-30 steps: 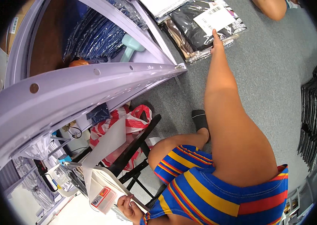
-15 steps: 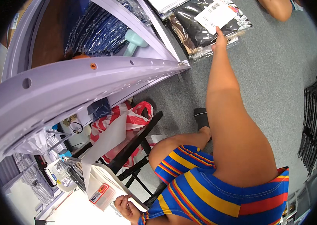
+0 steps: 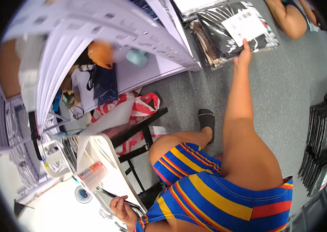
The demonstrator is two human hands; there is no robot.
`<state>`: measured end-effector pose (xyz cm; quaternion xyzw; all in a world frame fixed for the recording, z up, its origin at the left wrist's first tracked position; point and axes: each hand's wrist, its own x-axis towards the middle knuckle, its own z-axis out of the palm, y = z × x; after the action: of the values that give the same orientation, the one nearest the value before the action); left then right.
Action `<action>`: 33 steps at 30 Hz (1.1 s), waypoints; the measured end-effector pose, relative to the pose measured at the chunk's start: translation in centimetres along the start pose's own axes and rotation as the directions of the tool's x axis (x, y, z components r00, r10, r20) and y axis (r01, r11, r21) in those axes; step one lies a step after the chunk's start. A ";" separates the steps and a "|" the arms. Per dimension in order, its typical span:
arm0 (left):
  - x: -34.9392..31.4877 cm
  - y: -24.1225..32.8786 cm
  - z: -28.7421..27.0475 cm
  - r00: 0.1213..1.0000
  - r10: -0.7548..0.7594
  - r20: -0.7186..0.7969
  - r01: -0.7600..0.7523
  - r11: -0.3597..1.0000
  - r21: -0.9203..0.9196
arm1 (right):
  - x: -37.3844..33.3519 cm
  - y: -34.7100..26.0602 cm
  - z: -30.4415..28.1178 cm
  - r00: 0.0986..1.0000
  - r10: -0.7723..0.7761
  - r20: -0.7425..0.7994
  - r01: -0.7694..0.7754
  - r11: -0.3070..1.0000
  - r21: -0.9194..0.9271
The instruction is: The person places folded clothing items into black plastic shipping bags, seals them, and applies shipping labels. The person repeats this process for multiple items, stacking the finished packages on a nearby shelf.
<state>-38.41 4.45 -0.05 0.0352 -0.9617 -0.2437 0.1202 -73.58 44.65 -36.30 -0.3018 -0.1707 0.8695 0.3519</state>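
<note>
At the top, my right hand (image 3: 244,55) grips the near edge of a clear plastic bag with a folded black garment (image 3: 217,33) in it, thumb on top. A white label (image 3: 244,28) lies on the bag. Brown and dark bagged garments (image 3: 206,46) show beside and under it; whether my hand holds these too, I cannot tell. At the lower left, my left hand (image 3: 121,208) is held over a white table (image 3: 113,166) with its fingers loosely bent and apart, nothing visible in them. Next to it are a dark-edged flat object and a red-and-white card (image 3: 92,174).
A pale lilac metal shelf (image 3: 159,38) fills the upper left, with an orange thing (image 3: 101,54) and navy bagged garments (image 3: 106,83). A red-and-white striped bag (image 3: 146,106) hangs by the table. Stacked black packages (image 3: 320,131) stand right. Another person's arm (image 3: 287,19) is top right.
My right hand and the bagged black garment have shifted right and slightly nearer. The view has turned, showing more of the lower shelf. My left hand stays near the table.
</note>
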 end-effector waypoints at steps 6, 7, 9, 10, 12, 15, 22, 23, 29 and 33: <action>-8.3 -0.6 -2.2 0.987 0.095 -0.127 -0.095 0.995 0.008 | -8.7 -12.0 3.8 0.980 0.031 0.196 -0.004 0.991 -0.136; -9.8 -0.7 -2.5 0.985 0.089 -0.146 -0.086 0.996 0.027 | -10.6 -14.4 4.3 0.972 0.027 0.235 0.007 0.990 -0.142; -12.8 -0.8 -3.6 0.979 0.089 -0.184 -0.079 0.995 0.064 | -14.2 -19.5 5.1 0.947 0.010 0.321 0.042 0.987 -0.154; -13.9 -0.9 -4.2 0.976 0.104 -0.191 -0.086 0.991 0.101 | -15.4 -21.4 5.2 0.936 0.003 0.351 0.054 0.987 -0.152; -16.5 -1.6 -5.0 0.947 0.041 -0.319 -0.031 0.999 0.038 | -18.7 -25.5 6.8 0.909 0.010 0.418 0.071 0.981 -0.178; -19.8 -3.3 -5.9 0.874 0.041 -0.485 -0.084 0.994 -0.068 | -23.7 -31.1 8.9 0.848 -0.006 0.531 0.102 0.983 -0.150; -26.0 -4.8 -6.6 0.707 0.023 -0.706 -0.173 0.975 -0.141 | -37.2 -36.3 13.9 0.688 0.119 0.716 0.007 0.985 -0.170; -26.6 -4.8 -6.7 0.715 -0.008 -0.699 -0.125 0.982 -0.139 | -39.1 -36.5 14.4 0.650 0.196 0.735 -0.061 0.976 -0.207; -30.2 -6.9 -5.4 0.630 -0.126 -0.766 -0.098 0.966 -0.239 | -50.2 -28.9 19.0 0.429 0.345 0.835 -0.132 0.938 -0.319; -33.0 -6.8 -5.4 0.527 -0.233 -0.817 0.050 0.969 -0.243 | -59.8 -19.7 22.2 0.277 0.462 0.843 -0.297 0.875 -0.382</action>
<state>-5.00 0.21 -5.76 0.2141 -0.7517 -0.2962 0.5490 -43.77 13.74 14.79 0.1730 -0.3231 0.9294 -0.0440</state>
